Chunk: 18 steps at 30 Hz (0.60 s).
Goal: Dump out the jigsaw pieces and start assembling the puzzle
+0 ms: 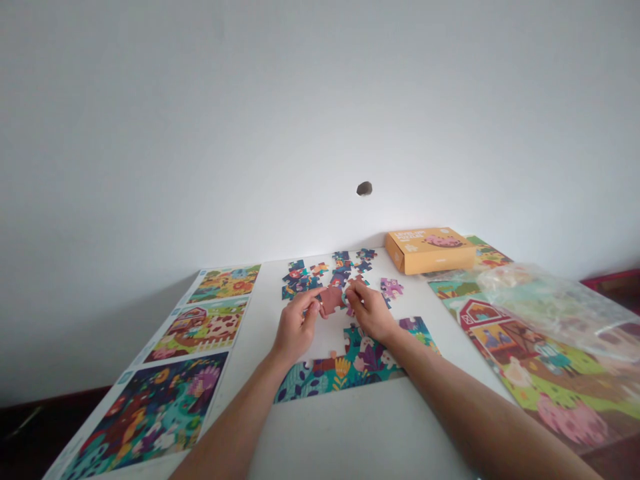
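My left hand [295, 327] and my right hand [369, 308] meet over the middle of a white table [350, 427]. Both pinch a reddish-brown puzzle piece [332, 298] between their fingertips, a little above the tabletop. Just below them lies a partly joined puzzle strip [350, 363] with teal leaves and flowers. Behind the hands sits a heap of loose puzzle pieces [327, 272], mostly blue, and one purple piece [391, 287] lies apart to the right.
Three picture cards [197, 327] lie in a column on the left. An orange puzzle box [430, 250] stands at the back right. A finished farm puzzle [530, 353] and a clear plastic bag [560, 303] cover the right side. A white wall rises behind.
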Tool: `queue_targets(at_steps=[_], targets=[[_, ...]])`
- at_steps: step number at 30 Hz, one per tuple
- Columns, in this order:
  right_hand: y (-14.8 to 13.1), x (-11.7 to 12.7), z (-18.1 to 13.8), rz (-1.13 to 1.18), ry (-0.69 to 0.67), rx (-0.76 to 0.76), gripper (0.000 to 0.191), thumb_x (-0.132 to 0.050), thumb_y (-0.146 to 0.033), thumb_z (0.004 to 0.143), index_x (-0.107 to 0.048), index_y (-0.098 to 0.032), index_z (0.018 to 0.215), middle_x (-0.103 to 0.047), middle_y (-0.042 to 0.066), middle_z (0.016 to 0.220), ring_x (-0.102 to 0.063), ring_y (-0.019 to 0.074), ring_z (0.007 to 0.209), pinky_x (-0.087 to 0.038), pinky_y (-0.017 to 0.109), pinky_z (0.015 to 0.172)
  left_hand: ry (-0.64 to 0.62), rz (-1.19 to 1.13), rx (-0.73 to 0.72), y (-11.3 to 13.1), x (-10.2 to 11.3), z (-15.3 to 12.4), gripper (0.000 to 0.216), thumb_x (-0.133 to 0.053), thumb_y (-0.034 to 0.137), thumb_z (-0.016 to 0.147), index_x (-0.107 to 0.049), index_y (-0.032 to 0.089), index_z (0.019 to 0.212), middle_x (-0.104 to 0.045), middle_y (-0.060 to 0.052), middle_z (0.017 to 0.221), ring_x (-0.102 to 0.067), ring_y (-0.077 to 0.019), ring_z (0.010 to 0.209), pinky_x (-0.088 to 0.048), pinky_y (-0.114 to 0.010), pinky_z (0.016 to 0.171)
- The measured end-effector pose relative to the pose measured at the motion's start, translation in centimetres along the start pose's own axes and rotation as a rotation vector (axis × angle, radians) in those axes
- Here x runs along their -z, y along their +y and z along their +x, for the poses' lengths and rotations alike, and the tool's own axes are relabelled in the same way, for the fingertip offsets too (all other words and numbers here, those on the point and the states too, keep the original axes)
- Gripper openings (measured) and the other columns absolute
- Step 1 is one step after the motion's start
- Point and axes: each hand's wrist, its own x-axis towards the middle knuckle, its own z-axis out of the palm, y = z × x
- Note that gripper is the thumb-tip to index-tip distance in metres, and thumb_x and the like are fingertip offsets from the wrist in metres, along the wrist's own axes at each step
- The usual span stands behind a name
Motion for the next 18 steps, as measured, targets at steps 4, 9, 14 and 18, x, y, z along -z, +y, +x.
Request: queue_targets(at_steps=[4, 9, 14, 18], targets=[[0.13, -0.01, -0.03, 0.014, -0.044, 0.005, 0.024, -0.036, -0.029, 0.098, -0.05, -0.021, 0.08, -0.056, 0.0, 0.069, -0.052, 0.014, 0.064, -0.039, 0.025, 0.065, -0.025, 0.008, -0.014, 0.12, 0.06, -0.02, 0.033, -0.045, 0.032, 0.096, -0.06, 0.018, 0.121, -0.069, -0.004, 0.08, -0.066, -0.0206, 0.087, -0.05, -0.031, 0.08], [0.32, -0.14, -0.11, 0.013, -0.041, 0.015, 0.026, -0.035, -0.029, 0.099, -0.048, -0.021, 0.077, -0.054, -0.001, 0.067, -0.051, 0.0141, 0.063, -0.039, 0.026, 0.064, -0.038, 0.009, -0.02, 0.3, 0.09, -0.08, 0.032, -0.044, 0.032, 0.096, -0.06, 0.018, 0.121, -0.07, -0.005, 0.084, -0.066, -0.0204, 0.089, -0.05, -0.03, 0.081], [0.27, -0.08, -0.12, 0.017, -0.031, 0.022, 0.028, -0.032, -0.031, 0.099, -0.047, -0.021, 0.077, -0.054, 0.0, 0.066, -0.051, 0.0144, 0.062, -0.038, 0.026, 0.063, -0.066, -0.028, -0.016, 0.26, 0.01, -0.21, 0.033, -0.044, 0.031, 0.096, -0.058, 0.019, 0.124, -0.071, -0.005, 0.084, -0.066, -0.0208, 0.092, -0.05, -0.03, 0.081], [0.25, 0.0, -0.12, 0.021, -0.03, 0.02, 0.029, -0.032, -0.033, 0.1, -0.047, -0.021, 0.079, -0.054, 0.0, 0.068, -0.05, 0.0144, 0.063, -0.039, 0.026, 0.064, -0.073, -0.048, -0.011, 0.44, 0.01, -0.25, 0.033, -0.046, 0.031, 0.095, -0.057, 0.019, 0.124, -0.071, -0.005, 0.083, -0.066, -0.021, 0.092, -0.049, -0.029, 0.08]])
